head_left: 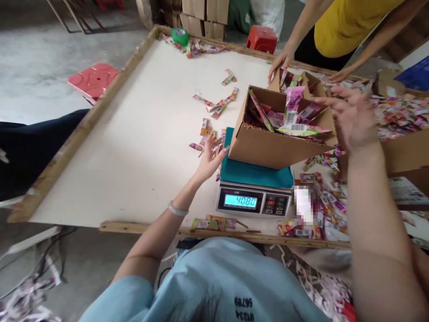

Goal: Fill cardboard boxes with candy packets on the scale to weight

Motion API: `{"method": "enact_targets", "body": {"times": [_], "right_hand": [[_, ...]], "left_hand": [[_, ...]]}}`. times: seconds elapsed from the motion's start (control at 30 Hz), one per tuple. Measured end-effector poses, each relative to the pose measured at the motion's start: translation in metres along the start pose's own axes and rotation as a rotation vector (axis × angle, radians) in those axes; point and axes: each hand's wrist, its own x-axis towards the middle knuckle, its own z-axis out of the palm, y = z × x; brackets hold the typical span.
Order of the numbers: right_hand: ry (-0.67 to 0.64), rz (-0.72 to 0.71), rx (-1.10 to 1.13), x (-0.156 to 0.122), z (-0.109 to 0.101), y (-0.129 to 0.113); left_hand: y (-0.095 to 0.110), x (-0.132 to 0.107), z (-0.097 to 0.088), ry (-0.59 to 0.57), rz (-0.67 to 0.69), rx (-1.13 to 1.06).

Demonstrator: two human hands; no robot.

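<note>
A brown cardboard box [268, 147] full of pink and green sachets [295, 118] stands tilted on a teal-topped digital scale [254, 197] that reads 4080. My left hand [211, 156] reaches to the box's left lower corner, fingers spread and open, just above loose sachets on the board. My right hand [351, 118] is raised by the box's right edge, fingers stretched out, holding nothing.
Another person in a yellow top leans in from the far side, both hands [281, 62] on a second open box [301, 82]. Heaps of sachets [398, 114] lie at right and around the scale. A wood-rimmed white board [134, 147] forms the table; red stools [261, 38] stand behind.
</note>
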Motion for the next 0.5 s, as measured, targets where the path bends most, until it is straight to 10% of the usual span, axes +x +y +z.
{"method": "enact_targets", "body": {"times": [0.17,0.3,0.5], "right_hand": [[-0.072,-0.197,0.063,-0.006,0.019,-0.004],[-0.119,-0.05,-0.005,-0.015,0.051,-0.025],[-0.279,-0.123,-0.109,-0.044,0.135,-0.092]], "left_hand": [[-0.01,-0.01,0.009,-0.047,-0.032,-0.084],[-0.013,-0.007,0.012,-0.051,-0.061,-0.258],[-0.016,-0.027,-0.057,0.355,-0.127,-0.393]]}}
